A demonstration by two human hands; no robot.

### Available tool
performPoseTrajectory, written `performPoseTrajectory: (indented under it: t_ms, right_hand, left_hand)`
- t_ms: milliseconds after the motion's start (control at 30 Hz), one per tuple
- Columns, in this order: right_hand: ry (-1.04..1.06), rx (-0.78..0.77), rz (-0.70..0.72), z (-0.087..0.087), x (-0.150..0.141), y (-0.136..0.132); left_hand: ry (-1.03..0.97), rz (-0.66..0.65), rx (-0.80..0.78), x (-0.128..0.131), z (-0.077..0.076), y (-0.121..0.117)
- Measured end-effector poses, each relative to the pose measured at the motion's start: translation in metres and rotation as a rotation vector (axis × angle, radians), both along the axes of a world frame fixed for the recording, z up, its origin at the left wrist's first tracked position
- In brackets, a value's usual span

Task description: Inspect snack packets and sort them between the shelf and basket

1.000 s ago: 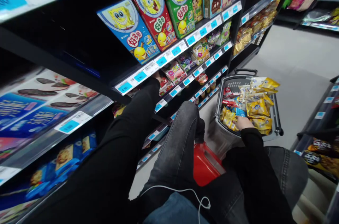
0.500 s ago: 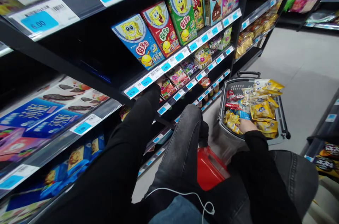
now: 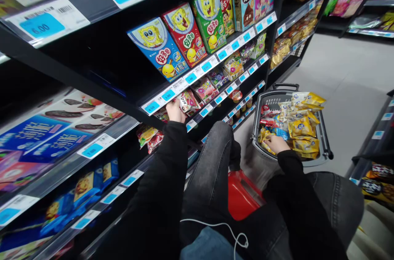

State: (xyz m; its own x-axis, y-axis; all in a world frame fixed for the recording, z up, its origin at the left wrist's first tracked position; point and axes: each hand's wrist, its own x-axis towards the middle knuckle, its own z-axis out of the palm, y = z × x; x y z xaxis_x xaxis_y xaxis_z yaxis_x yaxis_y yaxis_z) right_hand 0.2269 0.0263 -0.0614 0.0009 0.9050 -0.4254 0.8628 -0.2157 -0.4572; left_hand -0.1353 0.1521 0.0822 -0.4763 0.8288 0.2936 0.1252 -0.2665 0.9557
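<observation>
My left hand (image 3: 176,111) is at the second shelf, closed around the edge of a white and red candy packet (image 3: 186,102). Pink candy packets (image 3: 204,89) stand in the row just beyond it. My right hand (image 3: 276,144) reaches over the near rim of a grey shopping basket (image 3: 256,128). Its curled fingers are closed on a small yellow snack packet (image 3: 265,137); the fingertips are partly hidden among the packets. Larger yellow snack bags (image 3: 300,126) fill the basket's right side, with red packets (image 3: 267,121) and a blue packet (image 3: 280,133) to the left.
Snack boxes, among them a blue box (image 3: 158,49) and a red box (image 3: 184,34), stand on the shelf above my left hand. A shelf edge with price labels (image 3: 168,95) runs over the hand. A red stool (image 3: 244,196) is under me, and another shelf (image 3: 377,137) stands at right.
My left hand has come out from the shelf into view, with the white and red packet tilted forward in its grip. My right hand has shifted slightly left over the small yellow packets.
</observation>
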Motion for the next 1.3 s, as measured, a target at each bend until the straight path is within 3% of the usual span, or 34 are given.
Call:
performPoseTrajectory:
  t_ms: [100,167,233,333,400,467,567,667,767,867,933,1033,1300]
  right_hand:
    - [0.369,-0.043,-0.160,0.008,-0.013,0.000]
    - [0.686,-0.180,-0.258,0.016,-0.026,-0.004]
    - [0.998,-0.370,-0.267,0.026,-0.042,-0.009]
    - [1.384,-0.602,-0.186,0.042,-0.065,-0.018]
    - [1.569,-0.654,-0.141,0.051,-0.074,-0.021]
    - [1.685,-0.637,-0.097,0.061,-0.075,-0.025]
    - [1.738,-0.506,-0.050,0.074,-0.066,-0.031]
    - [1.714,-0.269,-0.061,0.084,-0.055,-0.035]
    - [1.656,-0.028,-0.119,0.087,-0.049,-0.035]
    - [1.562,0.126,-0.140,0.083,-0.047,-0.031]
    - [1.489,0.167,-0.129,0.079,-0.046,-0.030]
    - [1.414,0.172,-0.112,0.076,-0.044,-0.030]
    - [1.371,0.062,-0.031,0.077,-0.043,-0.030]
  left_hand:
    - [-0.180,0.038,0.027,0.008,-0.003,-0.019]
    - [-0.230,-0.045,0.001,0.017,-0.005,-0.036]
    - [-0.205,-0.185,-0.024,0.030,-0.008,-0.057]
    - [-0.046,-0.340,-0.041,0.049,-0.012,-0.091]
    - [0.164,-0.448,-0.048,0.058,-0.009,-0.111]
    - [0.401,-0.644,-0.010,0.064,0.001,-0.126]
    - [0.684,-0.910,0.116,0.071,0.023,-0.136]
    - [0.803,-0.817,0.101,0.078,0.036,-0.139]
    - [0.576,-0.716,-0.089,0.088,0.030,-0.141]
    - [0.242,-0.810,-0.311,0.101,0.016,-0.143]
    - [0.225,-0.831,-0.373,0.109,0.009,-0.144]
    - [0.360,-0.752,-0.374,0.118,0.001,-0.145]
    - [0.482,-0.665,-0.471,0.117,-0.013,-0.142]
